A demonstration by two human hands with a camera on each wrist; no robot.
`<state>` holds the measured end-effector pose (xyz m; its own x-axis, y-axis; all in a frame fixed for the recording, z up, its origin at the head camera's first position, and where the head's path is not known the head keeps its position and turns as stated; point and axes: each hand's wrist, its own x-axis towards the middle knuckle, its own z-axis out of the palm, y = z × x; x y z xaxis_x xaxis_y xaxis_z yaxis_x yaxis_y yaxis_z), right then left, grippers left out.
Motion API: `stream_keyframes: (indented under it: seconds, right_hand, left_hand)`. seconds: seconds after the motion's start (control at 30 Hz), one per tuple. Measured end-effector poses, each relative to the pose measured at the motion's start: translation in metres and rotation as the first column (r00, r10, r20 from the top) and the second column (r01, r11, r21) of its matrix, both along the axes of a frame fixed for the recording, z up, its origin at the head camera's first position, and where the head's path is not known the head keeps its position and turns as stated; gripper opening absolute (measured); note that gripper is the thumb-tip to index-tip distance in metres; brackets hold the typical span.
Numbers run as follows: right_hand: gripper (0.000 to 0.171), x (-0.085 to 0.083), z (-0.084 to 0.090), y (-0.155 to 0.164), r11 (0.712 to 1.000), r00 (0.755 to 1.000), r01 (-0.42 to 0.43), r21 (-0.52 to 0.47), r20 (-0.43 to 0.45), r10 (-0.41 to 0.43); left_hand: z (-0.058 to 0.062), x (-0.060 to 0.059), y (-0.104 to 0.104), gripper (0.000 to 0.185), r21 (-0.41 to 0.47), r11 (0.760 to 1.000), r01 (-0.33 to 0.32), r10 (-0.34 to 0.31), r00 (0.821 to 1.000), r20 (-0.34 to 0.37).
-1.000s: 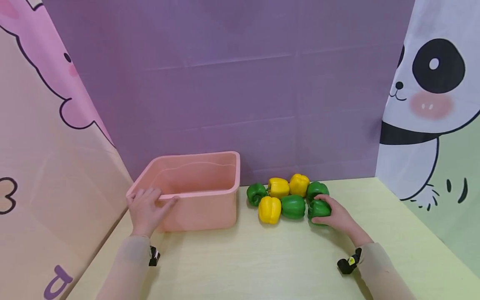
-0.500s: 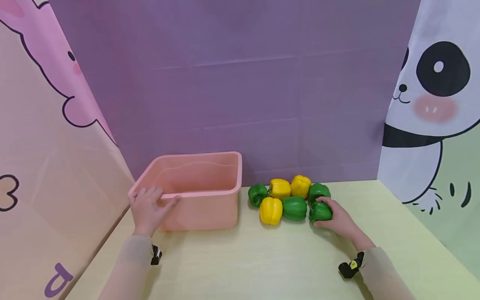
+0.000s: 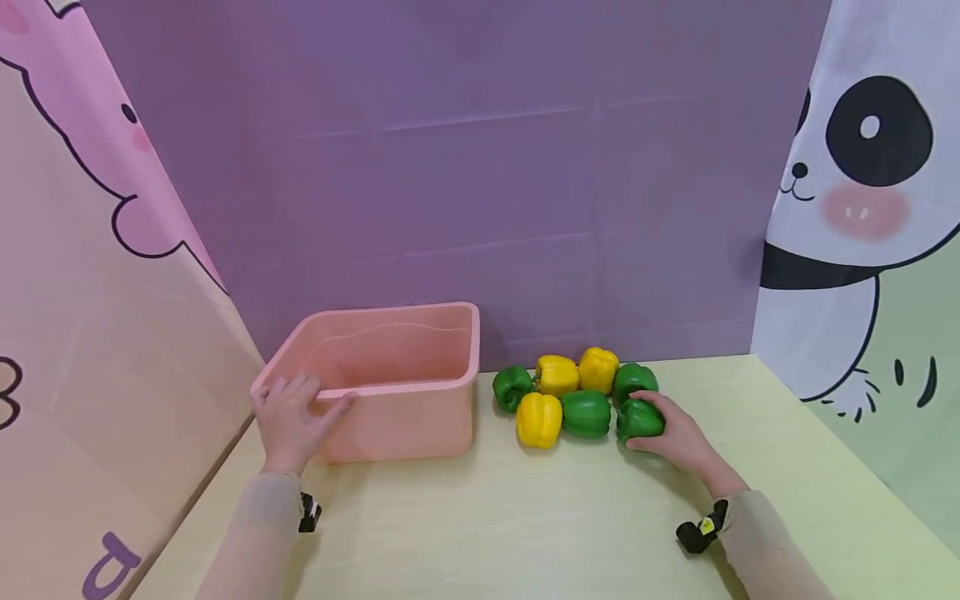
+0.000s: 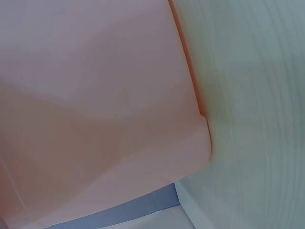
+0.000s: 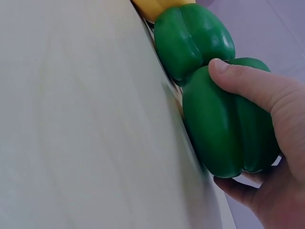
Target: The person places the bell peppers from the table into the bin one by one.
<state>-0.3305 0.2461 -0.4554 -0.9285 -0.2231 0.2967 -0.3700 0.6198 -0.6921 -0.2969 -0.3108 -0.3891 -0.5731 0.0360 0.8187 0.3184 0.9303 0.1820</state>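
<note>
"Can we read any lettering?"
"We see one slanted purple letter (image 3: 111,567), perhaps 'd' or 'a', low on the printed left wall covering (image 3: 157,392)."
"And the yellow label (image 3: 707,525) on the black right-wrist camera (image 3: 692,540)?"
"Too small for us."

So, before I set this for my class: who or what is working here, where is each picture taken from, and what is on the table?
No robot here, just a person's two bare hands. The wide picture comes from a camera on the head, looking forward and down. The others come from the wrist cameras: the left shows mostly the wall of the pink bin, the right a close look at the right hand. On the pale table are the bin and seven bell peppers, four green and three yellow. The left hand holds the bin's near rim; the right grips a green pepper.
</note>
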Motion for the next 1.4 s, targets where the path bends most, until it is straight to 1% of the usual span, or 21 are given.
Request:
stream_keyframes:
  seconds: [0.23,0.47,0.63,0.8,1.0,1.2,1.4]
  right_hand:
    - [0.077,0.000,0.003,0.000,1.000,1.000,-0.004,-0.006,0.010,0.004]
    - [0.076,0.001,0.009,0.002,1.000,1.000,0.007,0.008,0.009,-0.007]
    - [0.076,0.001,0.013,0.003,1.000,1.000,0.002,-0.015,0.003,-0.002]
    - [0.076,0.003,0.017,0.003,1.000,1.000,-0.006,-0.028,0.001,0.006]
    - [0.074,0.005,0.022,0.002,0.999,1.000,-0.018,-0.041,-0.009,0.018]
    - [0.074,0.007,0.027,0.002,0.998,1.000,-0.023,-0.050,-0.015,0.022]
    - [0.074,0.009,0.028,0.001,0.997,1.000,-0.028,-0.076,-0.011,0.028]
  left_hand:
    - [0.000,0.001,0.000,0.048,0.001,1.000,-0.006,0.006,1.000,-0.003]
    - [0.000,-0.001,0.000,0.051,-0.004,1.000,-0.002,0.002,1.000,-0.008]
    - [0.000,-0.003,0.000,0.047,-0.005,1.000,-0.004,0.004,1.000,-0.002]
    - [-0.001,-0.001,-0.001,0.045,0.002,1.000,-0.009,0.009,1.000,0.009]
    - [-0.002,0.000,-0.001,0.045,-0.004,1.000,0.002,-0.002,1.000,-0.022]
    - [-0.003,0.000,-0.001,0.055,0.002,1.000,0.008,-0.008,0.999,-0.035]
    - [-0.003,-0.001,-0.001,0.058,0.001,1.000,0.009,-0.009,0.999,-0.048]
